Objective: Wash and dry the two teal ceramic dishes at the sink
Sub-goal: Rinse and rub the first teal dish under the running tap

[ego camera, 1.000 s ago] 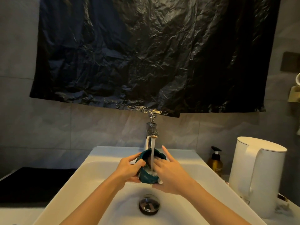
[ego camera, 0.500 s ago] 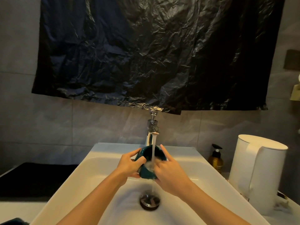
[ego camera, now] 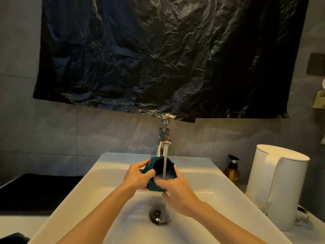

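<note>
Left hand (ego camera: 136, 176) grips the teal dish (ego camera: 151, 167) by its left wall, thumb over the near rim. Right hand (ego camera: 178, 192) wraps the dish's right side, with one fingertip on the far right rim. Its other digits are motion-blurred at the near rim, probably rubbing. Both hands are clamped on the one dish and sit close together.

The dish is held in the air over the sink (ego camera: 98, 175), centre of frame, mouth tilted up toward the camera. The water stream (ego camera: 165, 166) from the faucet (ego camera: 164, 138) falls into it and spills down to the drain (ego camera: 159, 215).

Step, as judged: rinsing and scrubbing one dish, drying not yet begun. To do it well:
- Hold firm with the left hand, since wet glaze is slippery.
- Turn the dish so the stream reaches the whole inner wall and the outside.
- Stay low over the basin and tip the water out.

The second dish is not identified. A dark shape (ego camera: 14, 238) in the lower left corner may be it, cannot tell. On the right of frame an amber pump bottle (ego camera: 232, 171) and a white kettle (ego camera: 276, 187) stand on the tabletop (ego camera: 309, 231). A black plastic sheet (ego camera: 158, 59) fills the upper frame.
</note>
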